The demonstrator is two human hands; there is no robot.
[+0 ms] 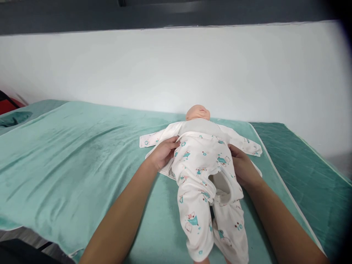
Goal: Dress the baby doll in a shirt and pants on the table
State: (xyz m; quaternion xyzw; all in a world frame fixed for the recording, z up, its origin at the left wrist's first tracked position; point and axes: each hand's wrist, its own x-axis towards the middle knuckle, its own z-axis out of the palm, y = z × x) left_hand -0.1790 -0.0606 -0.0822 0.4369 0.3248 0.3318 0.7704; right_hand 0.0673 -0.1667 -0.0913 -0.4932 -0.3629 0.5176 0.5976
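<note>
A baby doll point(197, 113) lies on its back, head toward the wall, feet toward me. It wears white printed baby pants point(203, 154), pulled up over its belly, with an open crotch. A white baby shirt point(239, 141) is on its arms, spread out to both sides, and the doll's grey chest shows between its halves. My left hand point(162, 153) is closed on the pants' side near the waistband. On the opposite hip, my right hand point(243, 167) has its fingers closed at the pants' edge; its fingertips are partly hidden.
A light green cover point(90, 154) lies wrinkled under the doll. Darker green quilted fabric point(310, 172) shows on the right. Behind rises a white wall point(137, 69). A red and black object point(7, 104) stands at the far left, and something black point(24, 253) sits at the lower left.
</note>
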